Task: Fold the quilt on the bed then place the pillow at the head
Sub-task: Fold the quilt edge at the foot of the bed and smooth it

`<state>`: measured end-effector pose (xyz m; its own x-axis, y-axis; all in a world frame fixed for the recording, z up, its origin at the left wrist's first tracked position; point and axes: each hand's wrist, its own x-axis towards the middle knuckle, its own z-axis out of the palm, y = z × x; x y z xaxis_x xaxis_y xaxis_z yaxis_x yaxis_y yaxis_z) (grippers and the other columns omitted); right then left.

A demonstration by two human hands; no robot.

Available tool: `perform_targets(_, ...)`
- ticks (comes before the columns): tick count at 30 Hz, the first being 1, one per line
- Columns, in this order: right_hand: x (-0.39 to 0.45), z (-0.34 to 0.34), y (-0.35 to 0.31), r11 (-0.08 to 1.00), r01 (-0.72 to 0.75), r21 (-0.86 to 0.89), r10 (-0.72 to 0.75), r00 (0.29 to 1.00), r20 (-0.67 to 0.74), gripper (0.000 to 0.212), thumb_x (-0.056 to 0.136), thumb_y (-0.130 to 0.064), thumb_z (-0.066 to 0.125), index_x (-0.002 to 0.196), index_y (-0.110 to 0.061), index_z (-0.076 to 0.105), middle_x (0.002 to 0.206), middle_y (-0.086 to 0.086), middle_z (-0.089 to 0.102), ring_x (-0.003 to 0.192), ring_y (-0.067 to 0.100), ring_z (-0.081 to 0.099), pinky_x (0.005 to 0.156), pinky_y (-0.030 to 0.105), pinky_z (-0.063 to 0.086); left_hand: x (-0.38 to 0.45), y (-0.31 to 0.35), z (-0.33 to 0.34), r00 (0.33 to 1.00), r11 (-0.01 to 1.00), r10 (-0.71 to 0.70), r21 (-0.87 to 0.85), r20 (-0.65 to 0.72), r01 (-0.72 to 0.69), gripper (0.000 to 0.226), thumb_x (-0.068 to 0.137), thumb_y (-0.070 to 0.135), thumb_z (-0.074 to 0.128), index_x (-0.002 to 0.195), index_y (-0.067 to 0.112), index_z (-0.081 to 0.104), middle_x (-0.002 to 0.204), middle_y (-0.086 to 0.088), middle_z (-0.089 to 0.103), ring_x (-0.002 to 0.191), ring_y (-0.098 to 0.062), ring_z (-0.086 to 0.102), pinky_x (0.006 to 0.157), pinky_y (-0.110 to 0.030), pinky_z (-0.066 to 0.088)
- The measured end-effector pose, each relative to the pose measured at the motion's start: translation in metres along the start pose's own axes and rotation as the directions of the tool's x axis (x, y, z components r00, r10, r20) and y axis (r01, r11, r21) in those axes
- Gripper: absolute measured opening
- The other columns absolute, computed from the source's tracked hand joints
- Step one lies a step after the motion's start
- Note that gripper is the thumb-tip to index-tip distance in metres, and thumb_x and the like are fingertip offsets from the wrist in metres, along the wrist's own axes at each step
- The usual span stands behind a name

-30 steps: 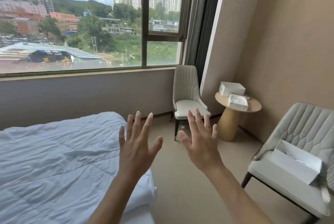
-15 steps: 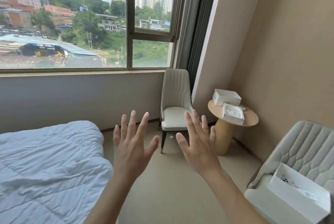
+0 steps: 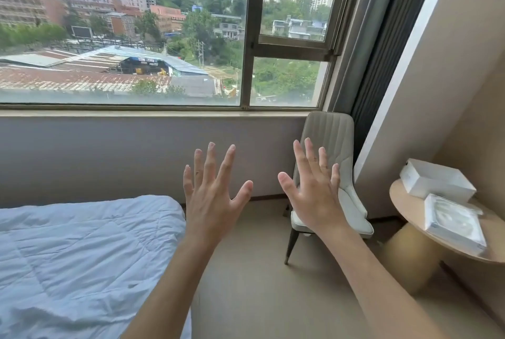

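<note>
A white quilt point(image 3: 82, 251) lies spread and wrinkled over the bed at the lower left, its corner near the window wall. My left hand point(image 3: 211, 199) is raised in the air just right of the quilt's edge, fingers spread, holding nothing. Beside it my right hand point(image 3: 314, 194) is also raised with fingers spread and empty, in front of a chair. Neither hand touches the quilt. No pillow is in view.
A pale upholstered chair point(image 3: 333, 147) stands under the window by the curtain. A round wooden side table point(image 3: 410, 215) at the right carries two white boxes point(image 3: 437, 180). Beige carpet point(image 3: 259, 284) runs between bed and chair.
The view has swung left: the near chair with the white box has left the frame at the right, and more window shows. Both hands stay raised and spread.
</note>
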<state>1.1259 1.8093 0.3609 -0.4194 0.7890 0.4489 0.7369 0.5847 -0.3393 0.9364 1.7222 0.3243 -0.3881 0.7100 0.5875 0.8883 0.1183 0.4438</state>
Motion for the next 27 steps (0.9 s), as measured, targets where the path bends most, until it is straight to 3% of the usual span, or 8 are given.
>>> perform_targets(6, 0.145, 0.086, 0.051, 0.996, 0.045, 0.082, -0.048, 0.998, 0.034, 0.080, 0.093, -0.072, 0.018, 0.163, -0.036, 0.004, 0.172, -0.008, -0.005, 0.158, 0.022, -0.012, 0.123, 0.054, -0.010, 0.115, -0.050, 0.092, 0.997, 0.995, -0.075, 0.068, 0.014, 0.074, 0.077, 0.091, 0.071, 0.031, 0.159, 0.048, 0.003, 0.172, 0.003, -0.002, 0.157, -0.019, -0.013, 0.125, -0.047, -0.006)
perform_targets(12, 0.295, 0.175, 0.063, 0.983, 0.098, 0.158, -0.124, 0.979, 0.160, 0.080, 0.092, -0.073, 0.017, 0.163, -0.036, 0.004, 0.172, -0.007, -0.004, 0.158, 0.023, -0.011, 0.124, 0.055, -0.008, 0.225, -0.116, 0.154, 0.973, 0.966, -0.228, 0.120, -0.017, 0.229, 0.077, 0.091, 0.069, 0.033, 0.158, 0.050, 0.001, 0.172, 0.004, -0.002, 0.157, -0.017, -0.014, 0.125, -0.047, -0.007)
perform_targets(17, 0.404, 0.248, 0.028, 0.949, 0.201, 0.242, -0.258, 0.937, 0.236, 0.074, 0.100, -0.060, 0.033, 0.163, -0.035, 0.004, 0.172, -0.010, -0.005, 0.158, 0.021, -0.014, 0.125, 0.053, -0.011, 0.294, -0.193, 0.177, 0.931, 0.919, -0.352, 0.154, -0.095, 0.363, 0.076, 0.091, 0.070, 0.032, 0.158, 0.049, 0.001, 0.171, 0.004, -0.003, 0.157, -0.017, -0.014, 0.125, -0.047, -0.008)
perform_targets(27, 0.583, 0.446, -0.101, 0.857, 0.383, 0.344, -0.496, 0.792, 0.355, 0.073, 0.100, -0.062, 0.031, 0.163, -0.036, 0.003, 0.170, -0.015, -0.007, 0.157, 0.016, -0.015, 0.126, 0.049, -0.011, 0.396, -0.413, 0.210, 0.787, 0.780, -0.556, 0.157, -0.269, 0.605, 0.075, 0.092, 0.071, 0.028, 0.159, 0.048, 0.004, 0.172, 0.002, 0.000, 0.157, -0.018, -0.011, 0.126, -0.049, -0.002)
